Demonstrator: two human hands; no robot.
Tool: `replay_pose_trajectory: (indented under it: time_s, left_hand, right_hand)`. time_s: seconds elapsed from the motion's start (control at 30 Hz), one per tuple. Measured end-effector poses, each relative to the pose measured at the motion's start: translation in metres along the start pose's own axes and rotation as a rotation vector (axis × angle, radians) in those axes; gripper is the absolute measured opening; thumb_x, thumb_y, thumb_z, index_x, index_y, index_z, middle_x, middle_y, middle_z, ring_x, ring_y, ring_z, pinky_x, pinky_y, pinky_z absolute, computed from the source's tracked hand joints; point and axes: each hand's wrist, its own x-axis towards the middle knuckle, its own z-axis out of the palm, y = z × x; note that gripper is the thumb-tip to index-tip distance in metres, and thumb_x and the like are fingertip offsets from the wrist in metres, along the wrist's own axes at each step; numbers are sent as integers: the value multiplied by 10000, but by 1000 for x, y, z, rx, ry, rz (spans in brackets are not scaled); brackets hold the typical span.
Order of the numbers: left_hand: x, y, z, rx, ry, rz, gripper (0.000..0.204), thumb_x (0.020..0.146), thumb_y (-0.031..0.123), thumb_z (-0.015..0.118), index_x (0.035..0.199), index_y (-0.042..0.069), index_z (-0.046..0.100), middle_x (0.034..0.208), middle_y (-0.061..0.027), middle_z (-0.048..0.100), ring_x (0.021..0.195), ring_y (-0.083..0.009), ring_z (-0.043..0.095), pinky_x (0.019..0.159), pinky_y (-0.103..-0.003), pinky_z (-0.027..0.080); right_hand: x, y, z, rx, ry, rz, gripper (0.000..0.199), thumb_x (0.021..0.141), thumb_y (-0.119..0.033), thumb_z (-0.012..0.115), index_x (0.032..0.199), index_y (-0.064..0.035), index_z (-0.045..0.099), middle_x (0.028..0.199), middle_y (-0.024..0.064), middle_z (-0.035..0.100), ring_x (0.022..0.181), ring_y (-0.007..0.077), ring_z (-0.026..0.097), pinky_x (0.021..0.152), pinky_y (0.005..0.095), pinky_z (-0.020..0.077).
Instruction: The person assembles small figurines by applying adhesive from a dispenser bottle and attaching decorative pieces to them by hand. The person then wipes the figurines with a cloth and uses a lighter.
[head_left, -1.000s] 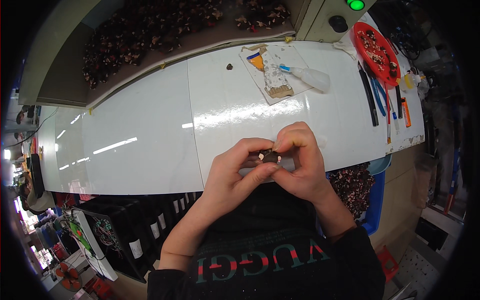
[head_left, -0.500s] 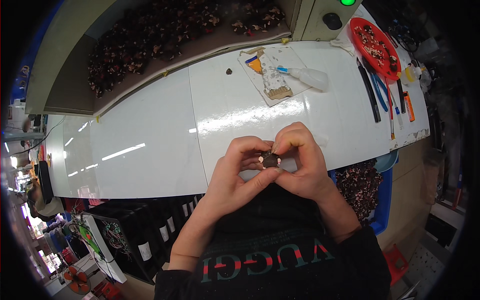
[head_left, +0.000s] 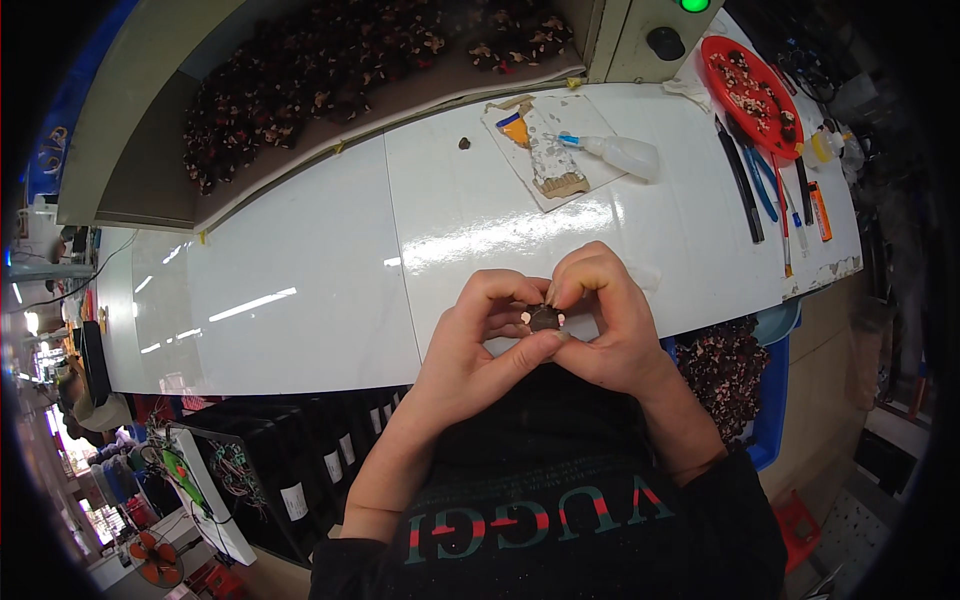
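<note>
A small dark brown piece with pale pink bits on its sides, like a little animal head (head_left: 543,319), is pinched between both hands over the near edge of the white table (head_left: 300,340). My left hand (head_left: 487,335) grips it from the left, thumb underneath and fingertips at its top. From the right, my right hand (head_left: 607,325) holds it too, thumb and forefinger closed on its upper side. The fingers partly cover the piece. Beyond the hands lies a small dark piece (head_left: 464,143) on the tabletop.
A squeeze bottle (head_left: 625,157) rests on a glue-stained card (head_left: 555,180). At the right are a red plate (head_left: 708,60) of small parts, pliers (head_left: 762,190) and an orange-labelled item (head_left: 820,212). A blue bin (head_left: 770,420) holds many pieces; more fill the box-like machine (head_left: 140,190) at the back.
Both hands keep hold of the small animal head, with only slight finger movement. The whole view has shifted a little.
</note>
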Motion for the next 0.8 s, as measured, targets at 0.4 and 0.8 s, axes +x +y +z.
replay_pose_trajectory:
  time_s: [0.4,0.8]
  left_hand:
    - [-1,-2,-2,-20,-2,10,340,837,84,700,1085,41,472,1154,-132,563,983,-168,621,819,-275,507]
    - [3,-4,4,18,8,38,358,819,26,695,1093,20,465,1128,-121,558,986,-169,611,833,-285,506]
  right_hand:
    - [0,3,2,-21,3,-33,379,689,51,718,959,-54,474,942,81,494,816,166,546,654,254,518]
    - [-2,2,-5,-25,7,-27,368,674,62,702,947,-54,483,946,76,488,806,171,544,659,260,512]
